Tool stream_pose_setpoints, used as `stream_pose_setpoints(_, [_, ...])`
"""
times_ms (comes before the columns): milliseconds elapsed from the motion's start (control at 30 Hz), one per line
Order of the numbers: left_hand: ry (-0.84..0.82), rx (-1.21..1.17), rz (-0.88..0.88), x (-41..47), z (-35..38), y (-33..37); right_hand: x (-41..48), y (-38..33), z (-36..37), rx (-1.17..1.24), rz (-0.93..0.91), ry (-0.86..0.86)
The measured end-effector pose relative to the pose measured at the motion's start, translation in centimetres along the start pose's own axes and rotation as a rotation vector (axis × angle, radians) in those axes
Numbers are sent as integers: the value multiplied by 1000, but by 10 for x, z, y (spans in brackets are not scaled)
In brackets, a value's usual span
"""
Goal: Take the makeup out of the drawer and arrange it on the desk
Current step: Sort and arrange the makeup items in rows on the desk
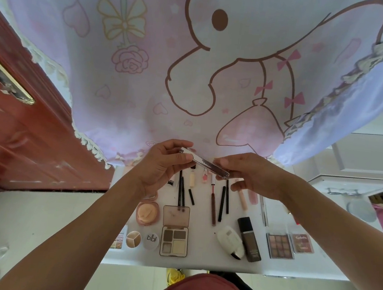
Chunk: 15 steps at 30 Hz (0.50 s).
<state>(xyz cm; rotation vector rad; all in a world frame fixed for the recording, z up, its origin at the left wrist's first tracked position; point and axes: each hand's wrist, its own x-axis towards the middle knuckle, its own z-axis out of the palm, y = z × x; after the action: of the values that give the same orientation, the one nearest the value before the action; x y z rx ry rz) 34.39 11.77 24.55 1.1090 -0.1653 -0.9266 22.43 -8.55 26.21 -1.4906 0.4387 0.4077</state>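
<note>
Right now both hands are raised over the far side of the white surface [196,262], holding a slim clear makeup stick [207,164] level between them. The left hand [164,165] has its fingers pinched on one end, and the right hand [256,177] pinches the other. Beneath lie black pencils [222,203], an open four-pan palette [174,240], a dark foundation bottle [249,239] and a small eyeshadow palette [279,246].
</note>
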Motion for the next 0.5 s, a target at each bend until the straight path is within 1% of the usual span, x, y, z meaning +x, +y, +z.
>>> stream_pose_setpoints(100, [24,12,2,0,1,-2,0,0,0,-167,-60,36])
stream_pose_setpoints(167, [31,19,-2,1,1,-2,2,0,2,-228,-105,83])
stream_pose_setpoints(233, [23,14,-8,-1,3,-2,2,1,3,-207,-134,105])
stream_pose_setpoints(333, [1,-12,-7,-2,2,-1,1,2,2,-146,-153,96])
stream_pose_setpoints(500, [35,22,38,1,5,-6,3,3,5,-184,-197,130])
